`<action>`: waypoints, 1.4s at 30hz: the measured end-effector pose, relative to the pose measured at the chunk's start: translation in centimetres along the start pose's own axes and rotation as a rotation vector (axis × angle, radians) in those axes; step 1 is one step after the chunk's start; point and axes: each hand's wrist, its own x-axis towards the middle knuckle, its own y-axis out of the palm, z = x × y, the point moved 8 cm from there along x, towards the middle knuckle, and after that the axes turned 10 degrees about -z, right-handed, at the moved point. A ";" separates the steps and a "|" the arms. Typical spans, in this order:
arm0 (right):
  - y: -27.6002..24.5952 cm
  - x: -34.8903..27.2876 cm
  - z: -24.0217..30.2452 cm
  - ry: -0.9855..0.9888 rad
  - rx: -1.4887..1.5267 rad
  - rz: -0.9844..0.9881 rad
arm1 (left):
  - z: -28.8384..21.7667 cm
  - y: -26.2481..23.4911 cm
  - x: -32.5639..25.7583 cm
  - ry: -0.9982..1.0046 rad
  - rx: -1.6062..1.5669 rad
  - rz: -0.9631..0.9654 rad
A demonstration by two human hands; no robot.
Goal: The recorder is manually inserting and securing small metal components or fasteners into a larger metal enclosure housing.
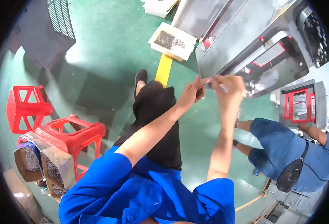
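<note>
My left hand (190, 94) is raised in front of me with its fingers curled and the thumb pointing up. Something small and dark shows at its fingertips, too unclear to name. Close beside it is my right hand (228, 89), blurred by motion, with its fingers bent inward toward the left one. A small whitish piece (223, 88) shows at the right fingers, and its kind cannot be made out. Beyond both hands stands a white plastic bin (187, 53) on the floor, holding many small grey and silvery pieces.
To the right is a large grey machine housing (224, 41) with red-edged openings. A co-worker in blue (284, 149) bends at a grey frame with red parts (300, 106). Red stools (71, 136) and cartons of small metal parts (54, 164) stand left. A grey vented panel (48, 33) is far left.
</note>
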 end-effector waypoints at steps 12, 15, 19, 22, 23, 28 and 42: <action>3.8 -6.6 -0.1 0.228 0.257 -0.125 | -0.5 -3.3 0.0 0.031 0.076 -0.244; 4.1 -9.9 -3.8 0.668 0.460 -0.377 | -0.7 -4.5 -0.3 0.034 0.090 -0.365; 6.4 -11.8 -4.2 0.755 0.592 -0.532 | -1.1 -4.5 -0.9 0.098 0.297 -0.341; 6.6 -11.6 -3.3 0.734 0.531 -0.532 | -1.5 -4.9 -1.7 0.122 0.334 -0.347; 6.6 -11.6 -3.0 0.727 0.526 -0.533 | -1.6 -5.0 -1.9 0.113 0.319 -0.346; 6.1 -11.1 -1.1 0.613 0.360 -0.456 | -1.6 -5.8 -2.7 0.042 0.190 -0.338; 7.3 -12.5 -3.6 0.816 0.497 -0.605 | -0.9 -3.9 -2.7 -0.028 0.160 -0.075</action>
